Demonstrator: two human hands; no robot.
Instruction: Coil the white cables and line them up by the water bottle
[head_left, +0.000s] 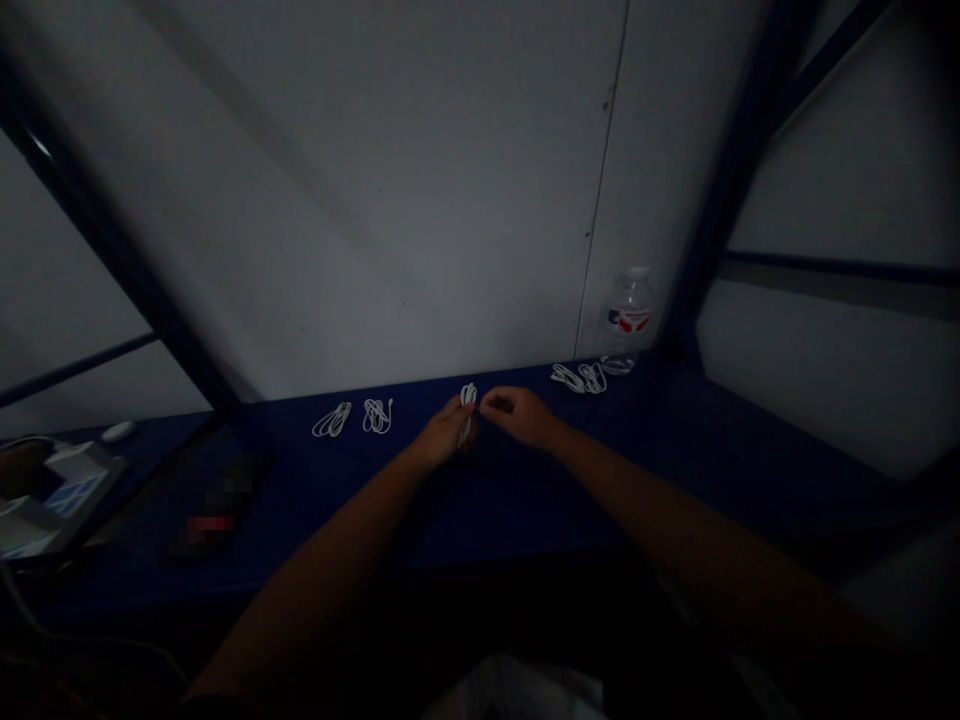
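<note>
My left hand (446,437) is closed round a coiled white cable (468,396), which sticks up above its fingers. Just to the right, my right hand (519,413) has its fingers curled and pinches at the same cable. Both hands rest over the dark blue table (675,450), near the white back wall. The scene is dim and the fingertips are hard to make out.
Two coiled white cables (332,420) (377,415) lie to the left of my hands, and a pile of loose white cables (579,378) lies to the right. A clear water bottle (630,318) stands in the back corner. A tablet-like device (52,495) sits far left.
</note>
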